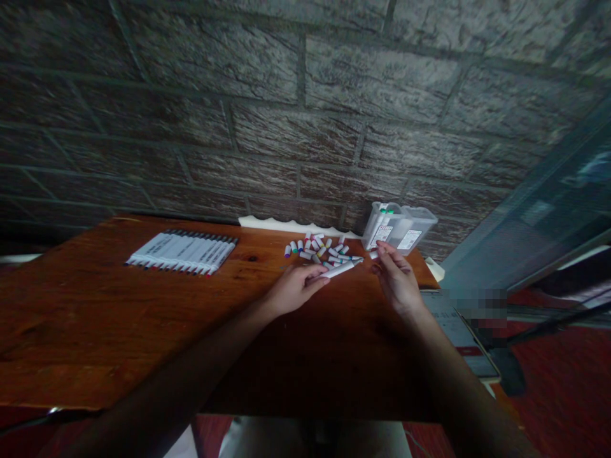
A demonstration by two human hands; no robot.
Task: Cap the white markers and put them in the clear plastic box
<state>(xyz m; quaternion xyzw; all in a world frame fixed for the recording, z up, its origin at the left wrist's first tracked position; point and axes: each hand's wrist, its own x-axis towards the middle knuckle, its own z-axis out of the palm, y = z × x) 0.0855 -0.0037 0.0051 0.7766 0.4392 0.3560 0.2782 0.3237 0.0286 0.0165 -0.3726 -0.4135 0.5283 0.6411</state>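
Observation:
My left hand is closed round a white marker pen whose uncapped tip points right. My right hand is just to the right of that tip, fingers pinched on a small cap. Behind both hands lies a loose heap of several coloured caps on the wooden table. A row of several white markers lies side by side at the far left of the table.
A clear plastic marker box with a few markers in it stands at the table's far right corner, against the brick wall. A printed sheet lies on a lower surface to the right.

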